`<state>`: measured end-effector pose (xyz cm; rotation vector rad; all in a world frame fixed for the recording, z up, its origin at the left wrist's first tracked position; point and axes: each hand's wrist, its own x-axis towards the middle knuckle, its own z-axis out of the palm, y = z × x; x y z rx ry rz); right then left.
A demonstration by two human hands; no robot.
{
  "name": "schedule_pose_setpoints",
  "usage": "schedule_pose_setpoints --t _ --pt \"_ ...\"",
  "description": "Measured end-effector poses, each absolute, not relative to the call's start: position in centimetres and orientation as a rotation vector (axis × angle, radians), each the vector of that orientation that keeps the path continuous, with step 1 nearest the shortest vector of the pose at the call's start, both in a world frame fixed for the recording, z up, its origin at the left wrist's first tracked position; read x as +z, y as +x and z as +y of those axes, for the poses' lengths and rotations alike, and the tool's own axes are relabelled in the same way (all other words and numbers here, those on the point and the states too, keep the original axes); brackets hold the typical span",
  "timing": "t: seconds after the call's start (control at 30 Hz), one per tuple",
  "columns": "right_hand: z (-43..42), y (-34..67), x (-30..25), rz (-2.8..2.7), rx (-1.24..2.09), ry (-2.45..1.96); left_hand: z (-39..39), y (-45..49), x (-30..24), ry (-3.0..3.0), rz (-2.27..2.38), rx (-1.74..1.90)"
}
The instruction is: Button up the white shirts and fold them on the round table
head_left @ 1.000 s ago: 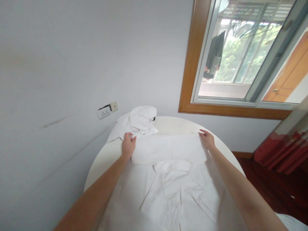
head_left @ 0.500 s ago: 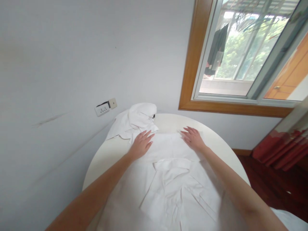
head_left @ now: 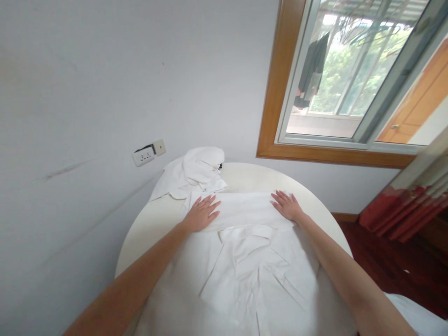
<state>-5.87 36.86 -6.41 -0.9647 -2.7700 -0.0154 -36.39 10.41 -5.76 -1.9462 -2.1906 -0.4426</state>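
A large white garment [head_left: 245, 261], with what looks like a collar and folds at its middle, lies spread over a round white table [head_left: 252, 175]. My left hand [head_left: 202, 213] rests flat on the left end of its far band, fingers spread. On the right end of the same band lies my right hand [head_left: 286, 205], palm down with the fingers stretched out. Neither hand grips the cloth. Just beyond my left hand sits a crumpled pile of white cloth [head_left: 196, 168], a small dark striped bit showing at its right side.
A white wall with a power socket [head_left: 144, 156] stands behind and left of the table. A wood-framed window [head_left: 273, 116] is at the back right, with a red and cream curtain [head_left: 388, 210] beside it. Dark red floor [head_left: 378, 261] shows at right.
My right hand has shifted slightly outward to the right and settled on the cloth. My left hand stays at the left end, a little lower. The view has turned slightly.
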Motion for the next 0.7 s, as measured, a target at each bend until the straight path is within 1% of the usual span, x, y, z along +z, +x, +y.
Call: schedule_pose_setpoints --t 0.17,0.33,0.4,0.53,0.63,0.7 --pt "37.3 -3.9 -5.9 -2.772 0.057 -1.045 9.6 -36.8 -5.4 -1.944 -2.203 -0.469" --pt "36.0 -0.6 -3.7 -2.699 0.087 -0.822 6.9 -36.7 -3.8 -1.979 -2.189 -0.621" --pt "34.6 1.5 -2.6 -2.694 0.203 -0.713 4.3 -36.2 -2.9 -2.025 -2.181 -0.712" --pt "29.4 6.4 -1.1 -2.821 0.547 -0.644 -2.6 -33.7 -2.1 -2.101 -2.195 -0.824" --pt "24.8 9.5 -0.8 -2.890 0.744 -0.429 -7.6 -31.4 -2.7 -2.266 -2.176 -0.739" --pt "22.4 11.3 -1.1 -2.890 0.822 -0.374 -10.3 -30.0 -3.6 -2.357 -2.156 -0.629"
